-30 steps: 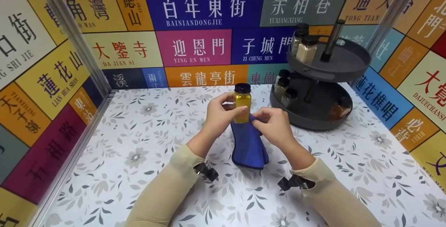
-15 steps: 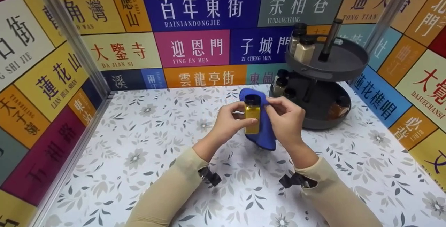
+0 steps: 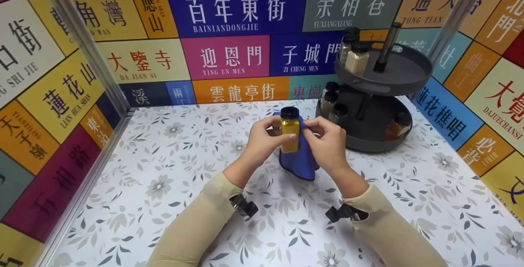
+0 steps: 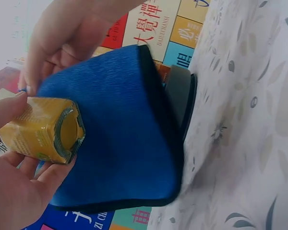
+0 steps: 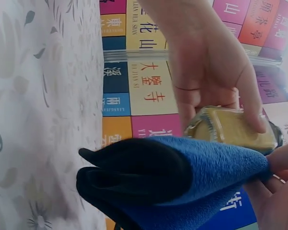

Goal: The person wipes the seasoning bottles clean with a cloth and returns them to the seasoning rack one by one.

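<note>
My left hand (image 3: pixel 263 138) grips a squarish clear jar (image 3: pixel 290 130) of yellow contents with a black lid, held upright above the table. The thumb crosses the jar's near side. Between finger and thumb my right hand (image 3: pixel 326 139) pinches a blue cloth (image 3: pixel 301 164) with dark edging. The cloth hangs just behind and to the right of the jar. In the left wrist view the jar's base (image 4: pixel 69 130) shows in front of the spread cloth (image 4: pixel 120 134). From the right wrist, the cloth (image 5: pixel 216 165) appears folded and partly covers the jar (image 5: pixel 230 125).
A dark grey two-tier round rack (image 3: pixel 366 142) stands at the back right of the table, near my right hand. Several black-lidded jars stand on it, including a pale one (image 3: pixel 357 59) on the upper tier. Walls with coloured signs (image 3: pixel 227 56) enclose the floral-patterned tabletop (image 3: pixel 163 209).
Jar and cloth have shifted, first right and lower, then back left and slightly up. The cloth swung up behind the jar and hangs down again. Both hands kept their hold.
</note>
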`<state>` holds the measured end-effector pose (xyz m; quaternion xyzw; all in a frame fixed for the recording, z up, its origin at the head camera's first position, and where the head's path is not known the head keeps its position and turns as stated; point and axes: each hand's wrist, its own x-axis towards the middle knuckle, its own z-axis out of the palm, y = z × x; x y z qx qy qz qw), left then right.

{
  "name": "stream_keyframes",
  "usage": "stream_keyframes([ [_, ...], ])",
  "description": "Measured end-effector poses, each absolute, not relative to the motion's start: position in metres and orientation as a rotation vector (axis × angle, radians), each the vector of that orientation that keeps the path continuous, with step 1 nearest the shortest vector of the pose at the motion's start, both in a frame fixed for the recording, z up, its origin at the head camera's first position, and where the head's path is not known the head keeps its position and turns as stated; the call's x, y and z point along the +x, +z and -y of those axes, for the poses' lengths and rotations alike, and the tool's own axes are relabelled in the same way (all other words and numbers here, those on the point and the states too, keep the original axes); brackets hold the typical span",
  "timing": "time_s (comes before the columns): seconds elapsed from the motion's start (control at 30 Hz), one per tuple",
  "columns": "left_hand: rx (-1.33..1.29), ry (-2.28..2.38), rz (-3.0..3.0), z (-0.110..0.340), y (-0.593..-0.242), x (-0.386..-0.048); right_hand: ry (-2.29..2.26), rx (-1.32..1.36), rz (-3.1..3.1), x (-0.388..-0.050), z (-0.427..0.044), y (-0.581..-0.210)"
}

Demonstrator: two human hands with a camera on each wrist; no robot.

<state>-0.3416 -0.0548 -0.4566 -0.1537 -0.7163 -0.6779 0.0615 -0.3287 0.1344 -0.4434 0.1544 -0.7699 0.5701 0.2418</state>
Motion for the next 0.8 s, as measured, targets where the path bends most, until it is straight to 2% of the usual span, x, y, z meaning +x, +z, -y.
stream_keyframes([
  [0.4, -0.423, -2.089, 2.096, 0.069, -0.439, -0.341, 1.566, 0.452, 2.375, -0.329, -0.129, -0.452],
  [0.8, -0.638, -2.017, 2.222, 0.058, -0.449, -0.339, 1.695, 0.417, 1.994, -0.329, -0.14, -0.437],
])
